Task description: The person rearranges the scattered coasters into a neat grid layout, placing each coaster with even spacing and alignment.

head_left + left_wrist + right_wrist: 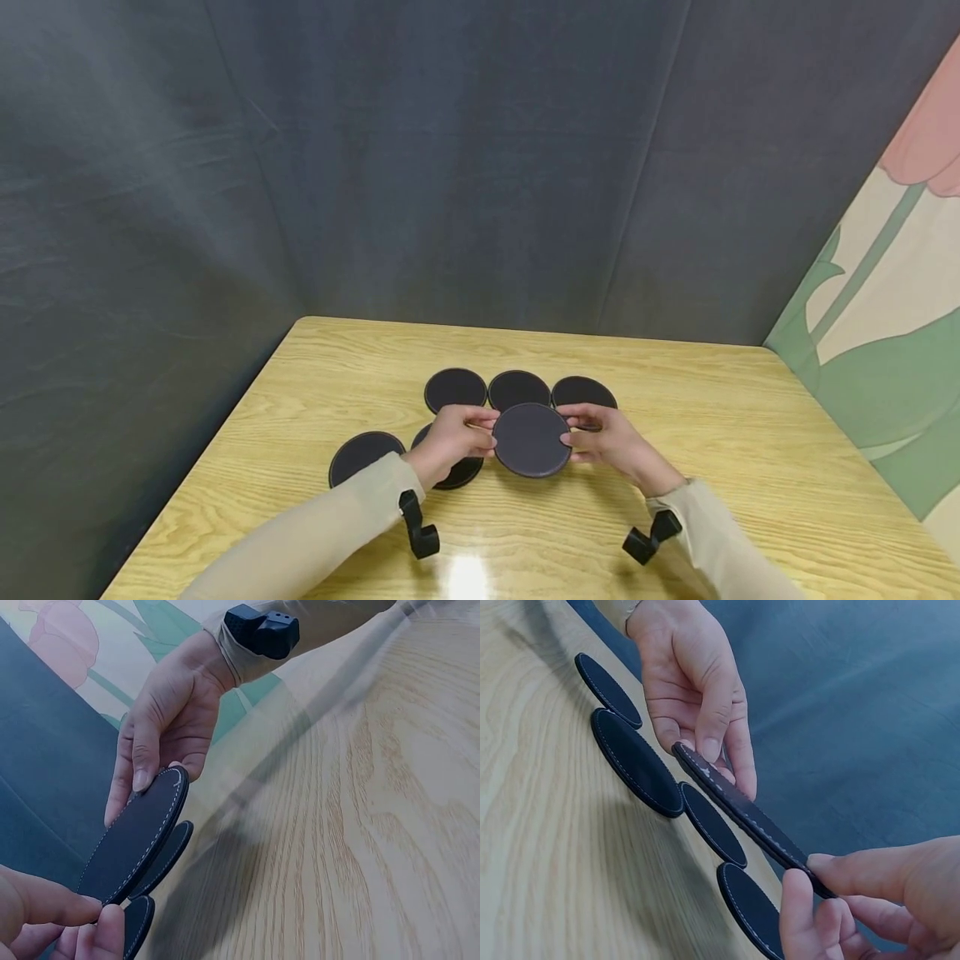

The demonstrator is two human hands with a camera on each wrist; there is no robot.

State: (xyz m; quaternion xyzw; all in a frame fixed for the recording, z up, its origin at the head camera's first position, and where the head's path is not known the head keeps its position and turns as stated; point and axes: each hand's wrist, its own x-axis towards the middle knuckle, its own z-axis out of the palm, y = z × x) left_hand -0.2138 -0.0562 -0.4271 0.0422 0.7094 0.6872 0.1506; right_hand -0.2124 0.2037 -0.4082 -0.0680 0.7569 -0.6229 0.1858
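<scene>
A round black coaster (532, 439) with pale edge stitching is held up over the table by both hands. My left hand (459, 433) pinches its left edge, thumb on the near face. Opposite, my right hand (611, 442) pinches the right edge the same way. In the right wrist view the held coaster (742, 806) appears nearly edge-on, tilted above the others. Three like coasters lie in a back row: a left one (455, 388), a middle one (519, 387) and a right one (583, 390), partly covered by my right hand. My left hand and wrist partly hide another coaster (461, 477).
Farther left, one more black coaster (364, 452) lies by my left sleeve (330, 517). The wooden table (750, 450) meets a dark curtain (450, 167) at its back and left. Flower-patterned cloth (885, 350) hangs at the right. Each wrist carries a small black camera mount.
</scene>
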